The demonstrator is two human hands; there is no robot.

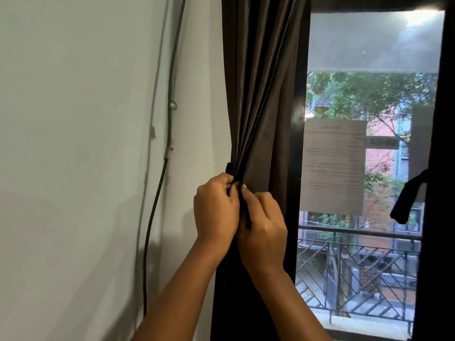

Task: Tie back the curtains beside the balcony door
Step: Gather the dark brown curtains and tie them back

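Note:
A dark brown curtain [261, 94] hangs left of the balcony door, its folds gathered tight at mid height. A dark tie-back strap [230, 168] pokes out at the curtain's left edge, and a strand of it runs down between my hands. My left hand [215, 207] is closed on the strap at the gathered point. My right hand [264, 230] presses against it, fingers curled on the same strap. At the right edge a second dark curtain [445, 143] hangs, with a knotted tie-back [406, 200] sticking out from it.
The glass balcony door [369, 57] has a dark frame [299, 143] and a printed paper sheet [332, 168] stuck on it. A metal railing [357, 274] stands outside. On the pale wall [73, 143] to the left, a cable [170, 119] runs down, clipped in two places.

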